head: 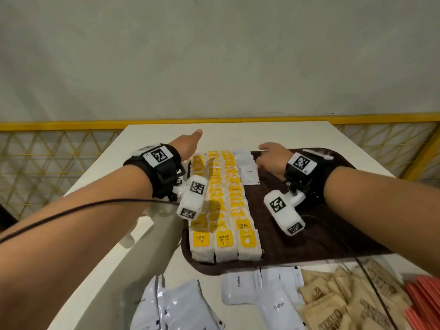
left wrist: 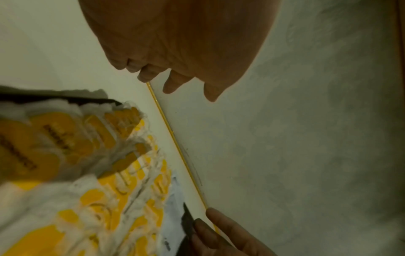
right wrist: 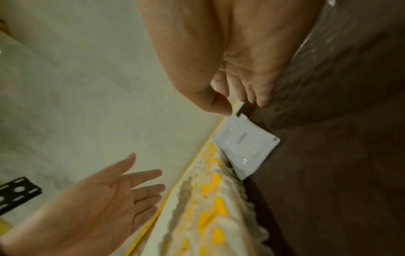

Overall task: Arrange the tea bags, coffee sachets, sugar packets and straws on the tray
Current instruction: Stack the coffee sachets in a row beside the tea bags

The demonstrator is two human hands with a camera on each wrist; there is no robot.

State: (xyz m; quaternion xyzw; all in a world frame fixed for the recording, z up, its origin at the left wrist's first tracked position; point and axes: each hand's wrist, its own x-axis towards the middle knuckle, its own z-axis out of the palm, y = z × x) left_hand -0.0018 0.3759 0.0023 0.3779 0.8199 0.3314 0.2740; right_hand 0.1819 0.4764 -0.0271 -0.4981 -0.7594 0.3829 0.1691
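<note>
right wrist: coffee sachet [right wrist: 245, 147] below open grip [right wrist: 236, 97]

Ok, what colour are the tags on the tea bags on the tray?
Yellow, on white tea bags lined up on the brown tray; clearest in the head view.

Tray [head: 309, 246]: three rows of tea bags [head: 223, 210] (individual count unclear), two coffee sachets [head: 248, 171]; two hands above, left hand [head: 188, 145], right hand [head: 271, 159].
</note>
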